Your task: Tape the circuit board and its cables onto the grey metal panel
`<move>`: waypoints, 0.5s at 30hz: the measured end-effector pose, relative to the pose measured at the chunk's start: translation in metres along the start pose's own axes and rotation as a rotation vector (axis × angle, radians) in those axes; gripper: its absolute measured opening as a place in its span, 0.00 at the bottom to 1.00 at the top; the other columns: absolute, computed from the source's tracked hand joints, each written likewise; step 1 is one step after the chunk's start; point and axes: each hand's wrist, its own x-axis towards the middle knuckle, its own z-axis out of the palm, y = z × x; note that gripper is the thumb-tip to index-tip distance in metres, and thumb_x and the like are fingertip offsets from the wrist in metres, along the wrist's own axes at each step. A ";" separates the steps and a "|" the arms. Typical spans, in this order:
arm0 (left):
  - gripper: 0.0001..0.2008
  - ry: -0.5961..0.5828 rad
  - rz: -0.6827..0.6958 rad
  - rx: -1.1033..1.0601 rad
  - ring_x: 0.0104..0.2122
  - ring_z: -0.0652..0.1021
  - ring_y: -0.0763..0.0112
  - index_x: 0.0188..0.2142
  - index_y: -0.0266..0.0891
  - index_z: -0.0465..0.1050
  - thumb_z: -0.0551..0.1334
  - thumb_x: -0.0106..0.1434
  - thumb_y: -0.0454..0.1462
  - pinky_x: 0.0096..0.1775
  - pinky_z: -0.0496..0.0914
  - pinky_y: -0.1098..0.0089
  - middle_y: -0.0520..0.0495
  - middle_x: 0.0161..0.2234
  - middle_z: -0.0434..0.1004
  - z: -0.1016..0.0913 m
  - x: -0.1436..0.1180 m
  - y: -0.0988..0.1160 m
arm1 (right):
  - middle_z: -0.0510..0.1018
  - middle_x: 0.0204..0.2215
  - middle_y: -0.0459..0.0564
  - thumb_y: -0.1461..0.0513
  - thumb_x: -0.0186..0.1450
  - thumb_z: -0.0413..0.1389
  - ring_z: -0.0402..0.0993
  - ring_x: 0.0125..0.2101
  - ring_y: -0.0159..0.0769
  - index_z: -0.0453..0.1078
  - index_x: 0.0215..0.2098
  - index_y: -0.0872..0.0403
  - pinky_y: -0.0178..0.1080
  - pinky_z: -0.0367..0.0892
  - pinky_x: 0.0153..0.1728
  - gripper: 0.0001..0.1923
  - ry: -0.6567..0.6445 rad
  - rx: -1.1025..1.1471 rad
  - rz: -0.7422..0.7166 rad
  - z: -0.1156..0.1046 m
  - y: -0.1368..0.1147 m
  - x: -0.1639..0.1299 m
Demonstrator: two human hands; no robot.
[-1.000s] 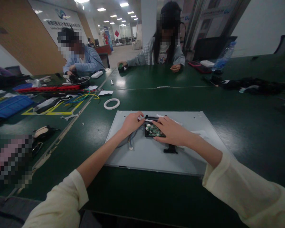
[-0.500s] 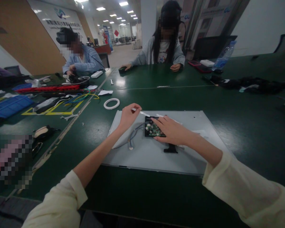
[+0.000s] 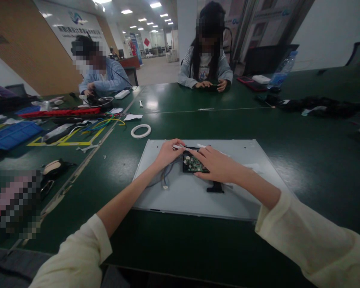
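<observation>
My left hand (image 3: pixel 169 153) pinches a narrow strip of white tape (image 3: pixel 177 147) at the upper left corner of a green circuit board (image 3: pixel 192 163) in a black holder. My right hand (image 3: pixel 220 163) lies over the board's right side with its fingers stretched out; the index fingertip presses by the tape's end. Below that hand a black bracket (image 3: pixel 216 188) sticks out. Board and bracket rest on a flat light-grey panel (image 3: pixel 180 200). A grey cable with a white connector (image 3: pixel 165 186) lies left of the board.
A white tape roll (image 3: pixel 133 132) lies beyond the panel's left corner. A blue bin (image 3: pixel 15 134), coloured wires (image 3: pixel 103 124) and tools crowd the left. Across the table one person (image 3: pixel 205 66) handles a dark object; another person (image 3: pixel 103 76) works at far left. A water bottle (image 3: pixel 283 70) stands at right.
My left hand has moved down and right, bringing the tape strip to the board's corner. My right hand has stayed in place. The person opposite has brought both hands together.
</observation>
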 end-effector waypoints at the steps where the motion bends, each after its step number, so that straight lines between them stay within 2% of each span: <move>1: 0.09 -0.001 0.020 0.026 0.29 0.73 0.73 0.34 0.37 0.73 0.58 0.55 0.38 0.32 0.65 0.74 0.51 0.28 0.74 0.001 0.000 0.000 | 0.68 0.43 0.61 0.45 0.61 0.43 0.61 0.43 0.50 0.46 0.62 0.61 0.48 0.60 0.42 0.39 0.000 -0.001 0.001 0.000 0.000 0.000; 4: 0.09 0.004 0.054 0.081 0.30 0.74 0.72 0.35 0.38 0.72 0.57 0.55 0.37 0.33 0.66 0.74 0.51 0.29 0.73 0.002 -0.001 -0.001 | 0.67 0.44 0.62 0.45 0.61 0.43 0.60 0.45 0.51 0.50 0.61 0.64 0.48 0.59 0.44 0.39 0.005 -0.004 0.012 0.001 0.000 0.000; 9: 0.09 -0.013 0.061 0.139 0.30 0.73 0.73 0.37 0.39 0.70 0.58 0.55 0.35 0.35 0.67 0.73 0.52 0.28 0.72 0.005 -0.003 -0.003 | 0.68 0.43 0.62 0.45 0.61 0.42 0.61 0.44 0.51 0.58 0.56 0.63 0.48 0.60 0.43 0.36 -0.009 -0.018 0.003 0.001 0.000 0.001; 15: 0.16 -0.017 0.050 0.181 0.30 0.74 0.72 0.47 0.39 0.62 0.56 0.57 0.34 0.36 0.67 0.72 0.52 0.29 0.73 0.005 -0.005 -0.001 | 0.68 0.43 0.62 0.45 0.60 0.43 0.61 0.43 0.51 0.59 0.55 0.63 0.48 0.60 0.42 0.35 -0.007 -0.015 0.013 0.000 0.000 0.002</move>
